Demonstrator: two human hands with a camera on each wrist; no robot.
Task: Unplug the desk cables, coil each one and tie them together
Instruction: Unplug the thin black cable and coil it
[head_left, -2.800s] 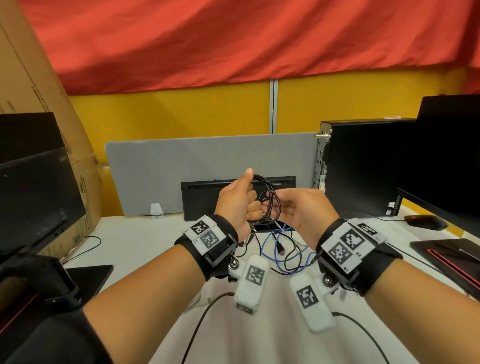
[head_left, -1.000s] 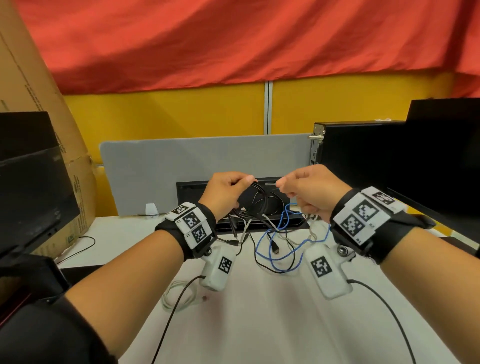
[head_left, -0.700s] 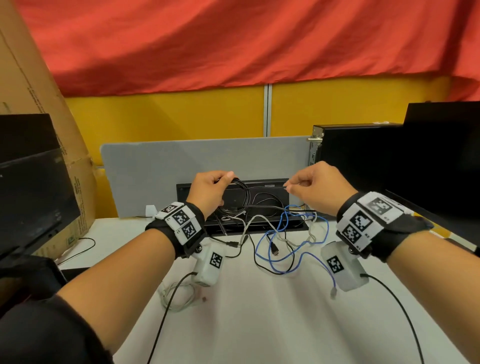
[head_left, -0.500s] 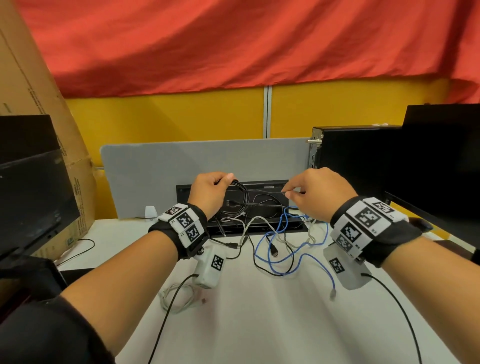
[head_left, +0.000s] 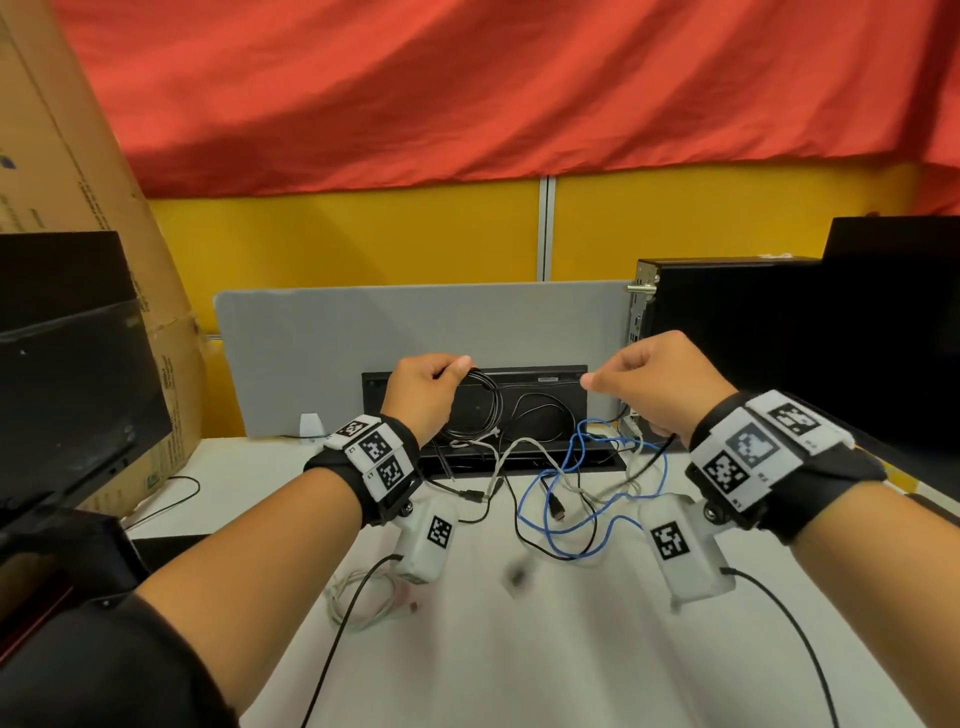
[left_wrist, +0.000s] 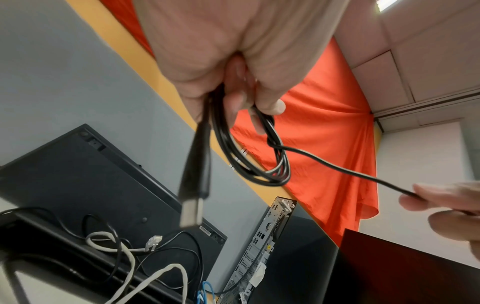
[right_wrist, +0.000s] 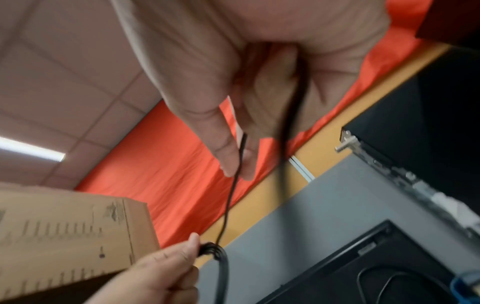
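A black cable, partly wound into a coil (head_left: 492, 410), hangs from my left hand (head_left: 460, 366), whose fingers grip the loops above the open cable box. A USB plug (left_wrist: 192, 207) dangles from that fist in the left wrist view, beside the coil (left_wrist: 259, 164). One strand runs taut from the coil to my right hand (head_left: 589, 380), which pinches it between thumb and forefinger (right_wrist: 228, 162). A second blurred black strand (right_wrist: 291, 123) passes through the right palm. A blue cable (head_left: 553, 525) and grey cables (head_left: 519, 449) lie tangled on the white desk (head_left: 519, 649).
A black cable box (head_left: 550, 410) stands open against the grey divider (head_left: 363, 332). A PC tower (head_left: 727, 322) is at the right, a monitor (head_left: 67, 374) and a cardboard box (head_left: 62, 156) at the left. A coiled whitish cable (head_left: 358, 597) lies near my left forearm.
My hands, together at the coil 2.8 s ago, have moved apart. The right hand has drawn a strand out to the right until it runs taut.
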